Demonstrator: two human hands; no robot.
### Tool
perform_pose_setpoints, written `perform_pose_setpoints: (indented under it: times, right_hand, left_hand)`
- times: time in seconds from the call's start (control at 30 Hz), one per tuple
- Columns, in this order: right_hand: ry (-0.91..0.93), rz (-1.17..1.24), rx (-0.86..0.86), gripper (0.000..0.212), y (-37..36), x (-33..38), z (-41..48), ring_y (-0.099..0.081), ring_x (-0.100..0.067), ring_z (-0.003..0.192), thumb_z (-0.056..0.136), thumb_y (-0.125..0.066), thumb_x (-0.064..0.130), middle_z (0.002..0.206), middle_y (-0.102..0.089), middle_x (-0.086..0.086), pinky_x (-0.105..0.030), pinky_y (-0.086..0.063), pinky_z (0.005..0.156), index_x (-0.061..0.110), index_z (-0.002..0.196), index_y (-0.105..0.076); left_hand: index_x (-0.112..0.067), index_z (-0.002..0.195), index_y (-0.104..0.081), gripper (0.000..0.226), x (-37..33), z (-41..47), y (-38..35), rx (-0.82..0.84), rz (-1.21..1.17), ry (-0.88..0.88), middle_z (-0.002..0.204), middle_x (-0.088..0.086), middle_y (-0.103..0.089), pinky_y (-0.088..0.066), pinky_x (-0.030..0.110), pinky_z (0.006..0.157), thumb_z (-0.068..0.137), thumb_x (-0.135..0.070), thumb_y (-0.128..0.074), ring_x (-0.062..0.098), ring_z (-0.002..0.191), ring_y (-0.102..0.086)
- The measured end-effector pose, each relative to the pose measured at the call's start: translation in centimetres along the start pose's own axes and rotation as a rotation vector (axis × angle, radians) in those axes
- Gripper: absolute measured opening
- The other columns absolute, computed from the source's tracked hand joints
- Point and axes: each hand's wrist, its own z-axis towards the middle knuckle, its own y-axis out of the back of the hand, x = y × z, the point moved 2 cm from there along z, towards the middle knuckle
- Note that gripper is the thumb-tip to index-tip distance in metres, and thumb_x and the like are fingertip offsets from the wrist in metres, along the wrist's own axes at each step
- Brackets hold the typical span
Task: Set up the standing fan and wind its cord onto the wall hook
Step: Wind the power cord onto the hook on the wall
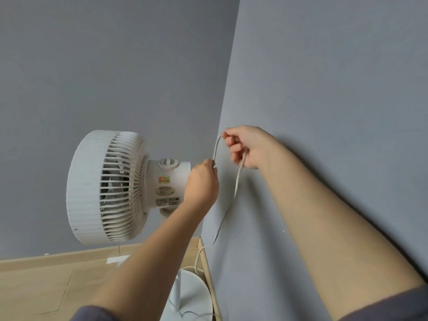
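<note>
A white standing fan (108,186) stands upright in the room corner, its head facing left, on a round white base (192,295). Its white cord (237,184) rises along the right-hand grey wall from the floor. My right hand (245,147) is closed on the cord, held against the wall. My left hand (203,181) pinches the same cord a little lower and to the left, so a short loop runs between the two hands. No wall hook shows; my hands may be covering it.
Two grey walls (324,89) meet in a corner behind the fan. A light wooden floor (46,286) with a wooden skirting board lies below. A small white scrap (118,259) lies on the floor by the skirting.
</note>
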Motion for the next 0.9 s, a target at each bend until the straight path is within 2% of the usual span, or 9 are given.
perform_pose_setpoints:
  times: [0.1, 0.23, 0.3, 0.33, 0.4, 0.5, 0.7, 0.8, 0.9]
  right_hand:
    - [0.117, -0.147, -0.078, 0.033, 0.6, 4.1, 0.3, -0.020, -0.002, 0.021, 0.102, -0.039, 0.022, 0.045, -0.036, 0.010, -0.008, -0.018, 0.032, 0.015, 0.072, -0.050]
    - [0.150, -0.716, -0.252, 0.028, 1.2, 7.7, 1.2, -0.029, -0.007, 0.030, 0.097, -0.048, 0.011, 0.059, -0.035, 0.002, -0.011, -0.021, 0.031, 0.012, 0.069, -0.048]
    - [0.222, -1.032, -0.383, 0.016, 1.7, 8.8, 1.9, -0.049, -0.017, 0.051, 0.091, -0.057, 0.011, 0.067, -0.053, -0.005, -0.018, -0.036, 0.043, 0.009, 0.076, -0.059]
    - [0.290, -1.190, -0.456, 0.009, 2.0, 9.2, 2.4, -0.060, -0.024, 0.068, 0.089, -0.061, 0.014, 0.079, -0.063, -0.009, -0.021, -0.041, 0.053, 0.007, 0.085, -0.065]
    - [0.399, -1.407, -0.584, 0.022, 2.5, 9.4, 3.5, -0.065, -0.030, 0.100, 0.087, -0.061, 0.017, 0.107, -0.068, -0.014, -0.022, -0.043, 0.065, 0.005, 0.104, -0.068]
    - [0.494, -1.513, -0.643, 0.025, 2.9, 8.9, 4.4, -0.063, -0.035, 0.106, 0.086, -0.057, 0.011, 0.115, -0.065, -0.017, -0.029, -0.048, 0.081, 0.007, 0.109, -0.068]
    - [0.526, -1.796, -0.634, 0.028, 2.7, 8.2, 6.1, -0.061, -0.038, 0.104, 0.085, -0.051, -0.004, 0.114, -0.061, -0.019, -0.032, -0.040, 0.072, 0.001, 0.108, -0.064]
    - [0.494, -1.922, -0.621, 0.030, 2.6, 7.8, 7.2, -0.059, -0.038, 0.108, 0.084, -0.049, -0.008, 0.118, -0.059, -0.019, -0.035, -0.043, 0.075, -0.001, 0.111, -0.062]
    - [0.469, -2.022, -0.606, 0.032, 2.5, 7.5, 7.8, -0.058, -0.037, 0.111, 0.085, -0.050, -0.007, 0.122, -0.059, -0.017, -0.035, -0.041, 0.075, 0.001, 0.114, -0.061]
  left_hand:
    - [0.000, 0.094, -0.061, 0.030, -1.3, 1.4, 0.6, -0.102, -0.067, -0.008, 0.093, 0.013, -0.048, -0.041, 0.037, 0.066, 0.099, -0.017, -0.037, 0.032, 0.074, -0.050]
    - [-0.006, 0.095, -0.067, 0.027, -1.9, 3.7, -0.2, -0.069, -0.249, 0.049, 0.090, 0.009, -0.063, -0.047, 0.034, 0.073, 0.094, -0.010, -0.040, 0.027, 0.078, -0.056]
    - [-0.011, 0.092, -0.068, 0.027, -1.7, 4.8, -1.0, -0.001, -0.366, 0.135, 0.080, 0.004, -0.069, -0.050, 0.031, 0.071, 0.091, -0.010, -0.041, 0.027, 0.078, -0.063]
    - [-0.012, 0.090, -0.067, 0.026, -1.7, 5.2, -1.4, 0.020, -0.411, 0.166, 0.075, 0.003, -0.069, -0.051, 0.031, 0.071, 0.091, -0.011, -0.042, 0.026, 0.077, -0.066]
    - [-0.012, 0.086, -0.062, 0.018, -1.5, 6.0, -2.2, 0.029, -0.485, 0.217, 0.071, 0.001, -0.069, -0.053, 0.033, 0.069, 0.092, -0.013, -0.045, 0.024, 0.067, -0.066]
    - [-0.013, 0.080, -0.054, 0.015, -1.1, 7.1, -3.2, 0.013, -0.559, 0.282, 0.071, 0.005, -0.070, -0.052, 0.032, 0.064, 0.094, -0.017, -0.051, 0.023, 0.060, -0.064]
    - [-0.012, 0.076, -0.052, 0.020, 0.0, 9.1, -6.2, 0.031, -0.576, 0.360, 0.076, 0.007, -0.072, -0.049, 0.027, 0.059, 0.093, -0.023, -0.056, 0.021, 0.058, -0.065]
    - [-0.010, 0.079, -0.053, 0.019, 0.1, 9.7, -7.8, 0.069, -0.587, 0.378, 0.075, 0.007, -0.072, -0.050, 0.027, 0.059, 0.092, -0.024, -0.056, 0.021, 0.056, -0.066]
    - [-0.011, 0.078, -0.053, 0.019, -0.1, 9.7, -9.1, 0.108, -0.579, 0.376, 0.076, 0.007, -0.073, -0.053, 0.030, 0.062, 0.091, -0.025, -0.058, 0.023, 0.063, -0.070]
